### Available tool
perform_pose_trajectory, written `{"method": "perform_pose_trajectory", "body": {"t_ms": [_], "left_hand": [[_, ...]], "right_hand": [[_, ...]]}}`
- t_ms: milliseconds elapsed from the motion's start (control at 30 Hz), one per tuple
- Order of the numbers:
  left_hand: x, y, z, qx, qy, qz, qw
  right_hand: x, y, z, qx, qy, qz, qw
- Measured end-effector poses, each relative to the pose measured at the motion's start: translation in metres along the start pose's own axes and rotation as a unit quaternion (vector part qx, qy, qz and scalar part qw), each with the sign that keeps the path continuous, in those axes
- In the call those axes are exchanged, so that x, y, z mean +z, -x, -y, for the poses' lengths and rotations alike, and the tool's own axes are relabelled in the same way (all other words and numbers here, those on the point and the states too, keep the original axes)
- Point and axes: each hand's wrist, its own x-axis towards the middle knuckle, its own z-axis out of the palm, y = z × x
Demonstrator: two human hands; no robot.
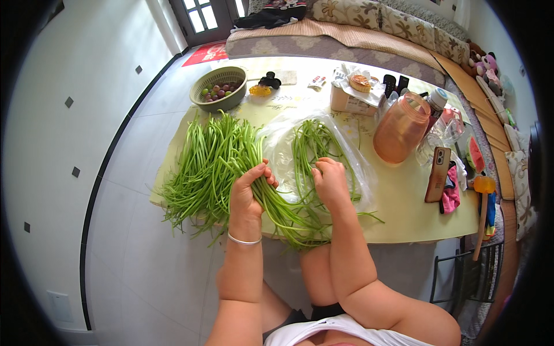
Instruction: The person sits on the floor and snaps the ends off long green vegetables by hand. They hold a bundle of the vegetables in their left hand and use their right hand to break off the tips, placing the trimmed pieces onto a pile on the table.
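A bunch of long green vegetable stems (288,216) is wrapped in my left hand (251,190), its tail ends reaching down past the table's near edge. To the left, a large heap of the same stems (199,167) covers the tabletop. My right hand (332,181) is over a clear plastic bag (280,153), fingers pinched together; what is between them is too small to make out. Beside those fingers, a smaller pile of green stems (311,141) lies on the bag.
On the pale yellow table (398,222) stand a colander of grapes (222,78), a tissue box (352,101), a pink jar (401,130) and a dark-capped bottle (437,101). A phone (438,173) and an orange-headed mallet-like tool (483,184) are at the right. A sofa (346,49) runs behind.
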Motion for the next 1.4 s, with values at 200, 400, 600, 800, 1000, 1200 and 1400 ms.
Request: {"method": "perform_pose_trajectory", "body": {"t_ms": [200, 400, 600, 800, 1000, 1200, 1400], "left_hand": [[-0.002, -0.003, 0.002, -0.008, 0.003, 0.007, 1.0], [0.003, -0.002, 0.003, -0.009, 0.009, 0.011, 1.0], [0.007, 0.002, 0.001, -0.004, 0.021, 0.0, 1.0], [0.003, 0.001, 0.001, -0.008, 0.011, 0.007, 1.0], [0.003, 0.0, 0.001, -0.014, -0.003, 0.014, 1.0], [0.004, 0.002, 0.0, -0.01, -0.006, 0.016, 1.0], [0.007, 0.001, 0.002, -0.011, -0.008, 0.022, 1.0]], "right_hand": [[0.002, 0.003, 0.014, -0.026, -0.023, 0.04, 0.999], [0.008, 0.012, 0.025, -0.038, 0.116, 0.079, 0.989], [0.009, 0.007, 0.014, 0.019, 0.046, 0.064, 0.997], [-0.006, 0.004, 0.01, 0.032, -0.148, -0.012, 0.988], [-0.03, 0.006, 0.023, 0.089, -0.268, -0.036, 0.958], [-0.037, 0.006, 0.034, 0.1, -0.3, -0.088, 0.945], [-0.036, 0.005, 0.026, 0.093, -0.287, -0.095, 0.949]]}}
